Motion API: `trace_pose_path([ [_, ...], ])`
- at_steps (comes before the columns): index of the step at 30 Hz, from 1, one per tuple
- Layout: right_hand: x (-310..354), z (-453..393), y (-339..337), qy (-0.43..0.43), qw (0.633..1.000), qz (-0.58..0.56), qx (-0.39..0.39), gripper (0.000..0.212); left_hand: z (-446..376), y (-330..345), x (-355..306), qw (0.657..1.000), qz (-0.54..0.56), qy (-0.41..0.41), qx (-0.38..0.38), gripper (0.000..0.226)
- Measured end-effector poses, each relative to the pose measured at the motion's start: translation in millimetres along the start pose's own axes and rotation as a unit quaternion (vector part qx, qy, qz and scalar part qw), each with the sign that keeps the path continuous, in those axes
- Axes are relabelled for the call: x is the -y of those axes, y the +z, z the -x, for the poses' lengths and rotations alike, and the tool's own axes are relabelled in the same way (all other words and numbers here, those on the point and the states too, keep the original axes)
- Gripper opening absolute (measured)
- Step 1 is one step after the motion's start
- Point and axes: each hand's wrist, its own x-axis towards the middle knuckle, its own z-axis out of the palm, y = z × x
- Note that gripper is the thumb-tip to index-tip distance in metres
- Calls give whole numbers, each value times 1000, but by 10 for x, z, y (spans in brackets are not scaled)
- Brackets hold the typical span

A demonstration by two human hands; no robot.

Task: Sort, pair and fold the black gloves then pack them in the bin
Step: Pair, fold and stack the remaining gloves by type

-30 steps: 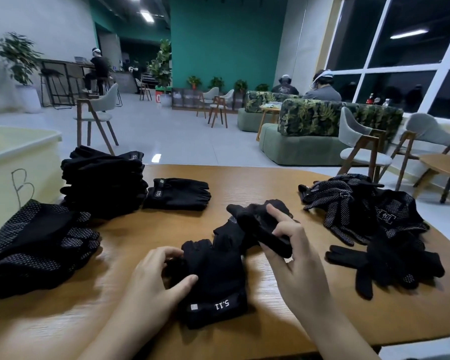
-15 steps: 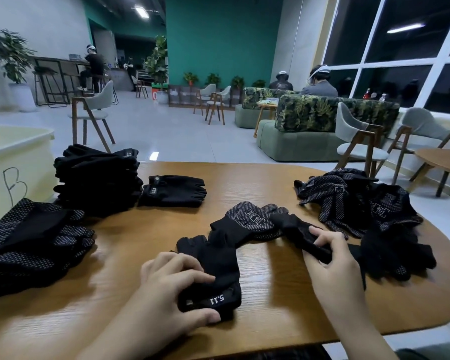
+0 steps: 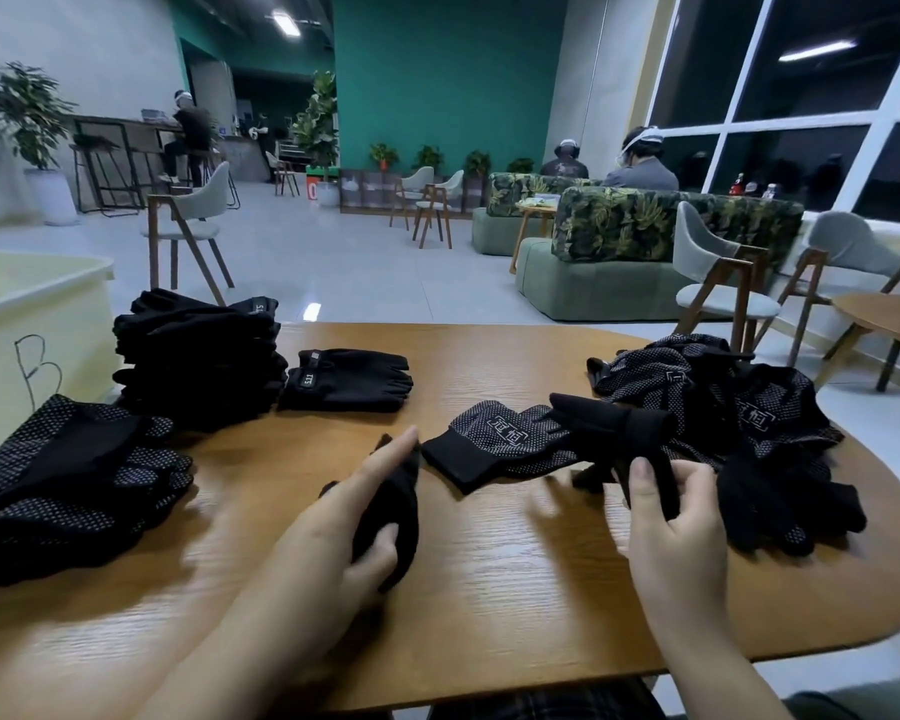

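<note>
With the left hand (image 3: 333,532) clutching one plain glove (image 3: 391,517) and the right hand (image 3: 671,527) pinching another plain glove (image 3: 624,433), the dotted glove (image 3: 494,444) between both grips may get mispaired.

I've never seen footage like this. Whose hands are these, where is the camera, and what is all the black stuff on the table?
There is no machine here: a person wears a wide-angle camera on the head, so you look forward and down at their own two hands. They sit at a wooden table sorting black gloves.

The left hand grips a plain black glove against the table. The right hand pinches another plain black glove, lifted slightly. Between the hands lies a single dotted glove with a printed label.

On the right sits an unsorted heap of gloves. On the left are sorted ones: a tall stack of plain gloves, a folded pair beside it, and a nearer pile of dotted gloves. The pale bin marked "B" stands at the far left.
</note>
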Motion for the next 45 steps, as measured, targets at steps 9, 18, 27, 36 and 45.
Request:
trace_pose_path([
  [9, 53, 119, 34, -144, 989, 2, 25, 36, 224, -44, 190, 984, 28, -166, -61, 63],
  [18, 139, 166, 237, -279, 956, -1, 93, 20, 137, -287, 219, 989, -86, -108, -48, 14],
  [27, 102, 262, 277, -293, 941, 42, 165, 29, -380, 289, -285, 995, 57, 52, 63, 39],
  [36, -36, -431, 170, -135, 867, 301, 372, 96, -184, 320, -31, 986, 53, 94, 130, 38],
  [45, -73, -722, 496, -204, 800, 342, 449, 44, -178, 361, 160, 985, 27, 65, 156, 31],
])
